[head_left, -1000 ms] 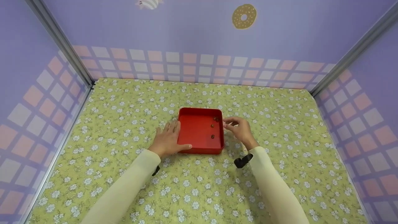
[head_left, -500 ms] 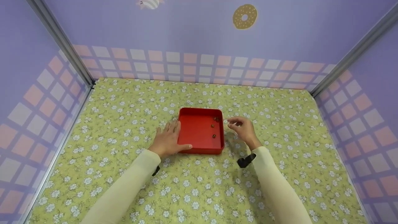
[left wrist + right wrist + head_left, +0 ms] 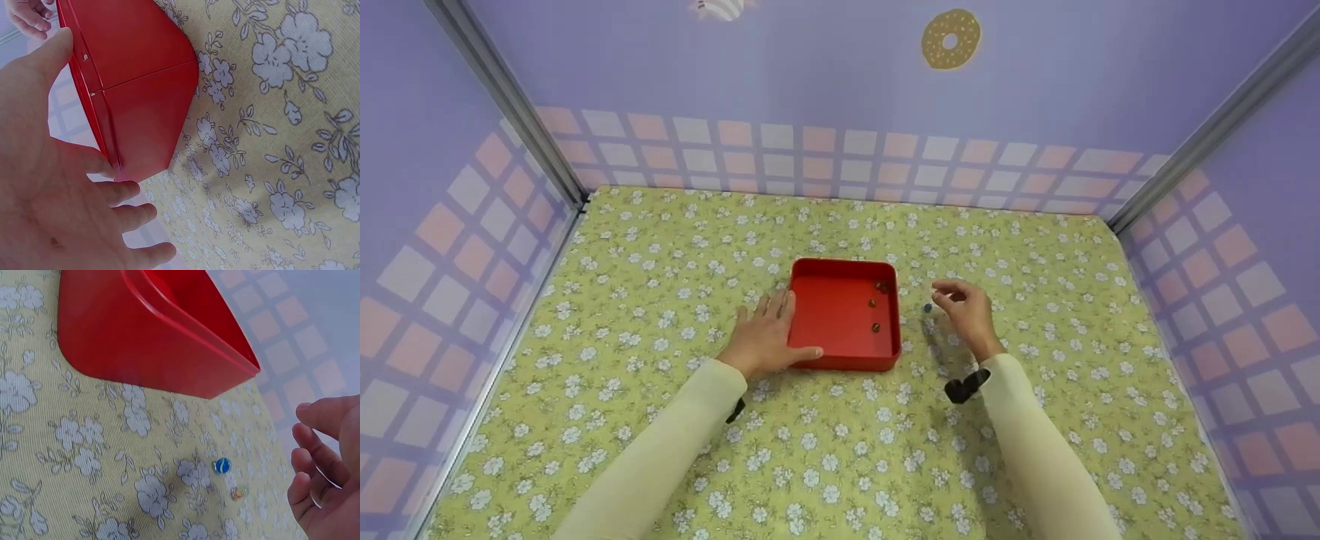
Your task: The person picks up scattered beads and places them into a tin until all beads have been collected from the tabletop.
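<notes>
My left hand (image 3: pixel 761 337) lies spread against the left side of a red square box (image 3: pixel 840 361), its thumb over the near left corner. In the left wrist view its fingertips sit right at the rim. Inside the box, several small brownish round pieces (image 3: pixel 872 303) lie along the right side. To the right of the box hovers my right hand (image 3: pixel 971 315), fingers loosely bent, nothing visible between them. Below it in the right wrist view, a blue-and-white marble (image 3: pixel 222 465) and a clear marble with orange inside (image 3: pixel 239 493) rest on the cloth.
A yellow flowered cloth (image 3: pixel 675 450) covers the table. Purple walls with pink and white squares (image 3: pixel 817 150) stand at the back and both sides, joined by grey corner posts (image 3: pixel 521 112).
My right hand has moved right, away from the box wall, and the blue marble now shows beside its fingers. One brown piece in the box has shifted slightly. The left hand keeps its place.
</notes>
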Demonstrator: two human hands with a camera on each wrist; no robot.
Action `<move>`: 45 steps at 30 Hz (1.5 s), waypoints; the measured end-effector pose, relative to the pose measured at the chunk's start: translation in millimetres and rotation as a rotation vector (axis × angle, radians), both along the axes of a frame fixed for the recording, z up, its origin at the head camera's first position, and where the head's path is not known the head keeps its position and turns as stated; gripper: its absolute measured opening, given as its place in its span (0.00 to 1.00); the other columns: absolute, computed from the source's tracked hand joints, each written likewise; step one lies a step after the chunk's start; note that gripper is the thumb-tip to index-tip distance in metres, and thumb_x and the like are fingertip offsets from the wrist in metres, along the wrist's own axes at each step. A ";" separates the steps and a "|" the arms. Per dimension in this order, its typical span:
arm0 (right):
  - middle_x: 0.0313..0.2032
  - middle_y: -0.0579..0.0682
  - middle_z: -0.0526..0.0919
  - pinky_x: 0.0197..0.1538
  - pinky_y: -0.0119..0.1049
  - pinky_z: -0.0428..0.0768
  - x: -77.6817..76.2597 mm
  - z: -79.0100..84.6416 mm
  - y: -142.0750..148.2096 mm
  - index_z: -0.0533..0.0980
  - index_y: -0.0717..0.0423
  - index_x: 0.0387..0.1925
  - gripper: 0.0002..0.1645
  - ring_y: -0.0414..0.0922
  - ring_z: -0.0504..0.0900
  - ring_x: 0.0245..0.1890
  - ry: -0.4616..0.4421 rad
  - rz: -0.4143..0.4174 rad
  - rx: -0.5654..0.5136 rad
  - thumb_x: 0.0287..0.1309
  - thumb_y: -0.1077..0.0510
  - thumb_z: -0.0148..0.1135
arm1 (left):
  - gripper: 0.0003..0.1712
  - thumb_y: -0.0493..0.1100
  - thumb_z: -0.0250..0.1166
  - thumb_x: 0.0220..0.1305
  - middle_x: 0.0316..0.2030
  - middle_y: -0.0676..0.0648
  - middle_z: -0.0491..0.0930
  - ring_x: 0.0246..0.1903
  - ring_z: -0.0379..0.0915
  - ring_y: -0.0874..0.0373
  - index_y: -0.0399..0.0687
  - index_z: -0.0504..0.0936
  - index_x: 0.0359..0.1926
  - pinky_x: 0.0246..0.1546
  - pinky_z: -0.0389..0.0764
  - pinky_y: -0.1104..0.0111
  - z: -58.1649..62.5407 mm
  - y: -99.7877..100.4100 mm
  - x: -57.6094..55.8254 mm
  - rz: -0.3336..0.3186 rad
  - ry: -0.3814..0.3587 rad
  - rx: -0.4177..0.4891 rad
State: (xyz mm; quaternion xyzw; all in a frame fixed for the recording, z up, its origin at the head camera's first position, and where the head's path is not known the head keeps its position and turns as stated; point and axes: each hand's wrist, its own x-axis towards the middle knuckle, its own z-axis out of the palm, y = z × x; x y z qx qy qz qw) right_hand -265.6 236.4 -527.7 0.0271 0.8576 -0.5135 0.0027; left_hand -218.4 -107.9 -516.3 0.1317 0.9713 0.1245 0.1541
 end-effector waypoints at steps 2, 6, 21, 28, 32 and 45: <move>0.46 0.55 0.82 0.39 0.35 0.75 -1.2 -0.6 1.4 0.81 0.56 0.51 0.15 0.47 0.74 0.41 -0.004 -0.005 -0.005 0.64 0.57 0.61 | 0.65 0.80 0.52 0.54 0.77 0.42 0.40 0.76 0.37 0.43 0.46 0.38 0.77 0.71 0.44 0.38 0.5 -0.3 0.2 0.003 0.005 0.005; 0.46 0.58 0.82 0.41 0.40 0.79 -3.9 -3.3 4.1 0.80 0.59 0.51 0.16 0.51 0.76 0.42 0.003 -0.009 -0.011 0.64 0.59 0.61 | 0.65 0.80 0.52 0.55 0.77 0.42 0.40 0.76 0.38 0.42 0.46 0.39 0.77 0.71 0.44 0.38 1.3 -0.8 0.7 0.005 0.012 0.013; 0.48 0.60 0.83 0.50 0.53 0.79 -4.2 -17.4 14.6 0.78 0.62 0.53 0.17 0.59 0.78 0.47 -0.053 -0.041 -0.085 0.63 0.60 0.61 | 0.65 0.80 0.51 0.55 0.77 0.43 0.39 0.76 0.36 0.42 0.46 0.36 0.77 0.71 0.42 0.38 1.3 -3.5 0.9 0.002 -0.002 0.015; 0.50 0.58 0.82 0.48 0.48 0.79 -2.7 -27.0 17.7 0.78 0.60 0.54 0.18 0.55 0.79 0.47 -0.089 -0.039 -0.075 0.65 0.58 0.60 | 0.65 0.80 0.51 0.55 0.78 0.43 0.38 0.77 0.34 0.43 0.47 0.36 0.77 0.71 0.41 0.38 0.1 -3.1 0.7 0.007 -0.017 0.023; 0.49 0.56 0.82 0.46 0.43 0.79 -3.5 -32.9 20.4 0.79 0.57 0.53 0.17 0.52 0.79 0.46 -0.098 -0.050 -0.058 0.65 0.57 0.59 | 0.64 0.79 0.52 0.55 0.77 0.43 0.38 0.77 0.35 0.43 0.47 0.37 0.77 0.71 0.41 0.38 -1.2 -0.6 -0.2 0.007 -0.010 0.027; 0.50 0.58 0.80 0.52 0.43 0.77 -12.1 -38.7 23.6 0.77 0.59 0.54 0.17 0.50 0.77 0.49 -0.117 -0.081 -0.051 0.66 0.59 0.58 | 0.64 0.79 0.53 0.55 0.77 0.43 0.38 0.77 0.35 0.43 0.47 0.36 0.77 0.71 0.41 0.38 2.2 -0.8 2.5 0.008 -0.006 0.026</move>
